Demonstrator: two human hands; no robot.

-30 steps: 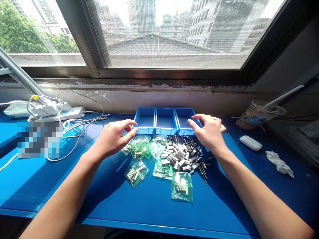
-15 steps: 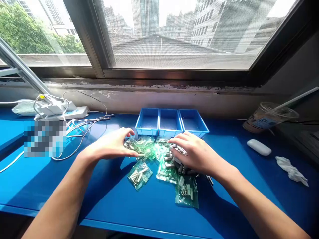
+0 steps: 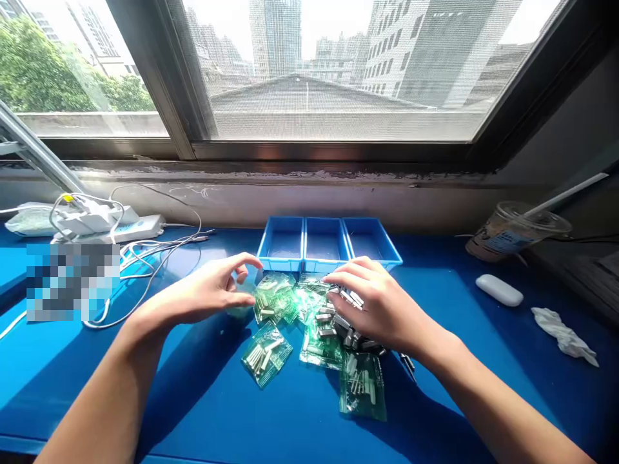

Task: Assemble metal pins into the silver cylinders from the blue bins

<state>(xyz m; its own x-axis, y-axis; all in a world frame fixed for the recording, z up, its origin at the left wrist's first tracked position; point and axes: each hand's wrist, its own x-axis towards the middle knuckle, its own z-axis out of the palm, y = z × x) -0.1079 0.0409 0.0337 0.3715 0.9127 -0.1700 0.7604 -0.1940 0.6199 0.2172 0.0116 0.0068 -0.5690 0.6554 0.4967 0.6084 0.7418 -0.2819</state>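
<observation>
A heap of small green-tinted plastic bags (image 3: 273,298) holding little metal parts lies mid-table, with loose metal parts and pins (image 3: 333,316) on its right side. My left hand (image 3: 203,298) pinches a small bag at the heap's left edge between thumb and fingers. My right hand (image 3: 380,309) lies palm down over the loose metal parts, fingers apart and bent, hiding most of them. Single bags lie nearer me (image 3: 265,353) (image 3: 362,386). Three small blue bins (image 3: 323,263) stand side by side just behind the heap.
The blue table (image 3: 290,419) runs under a window sill. At the left sit a white power strip with tangled cables (image 3: 116,225) and a pixelated patch. At the right are a plastic cup with a straw (image 3: 510,233), a white oval case (image 3: 499,290) and a crumpled tissue (image 3: 563,332).
Both hands came down from the bins onto the heap. My right hand now covers the loose parts, and my left hand has closed its thumb and fingers on a bag at the left edge.
</observation>
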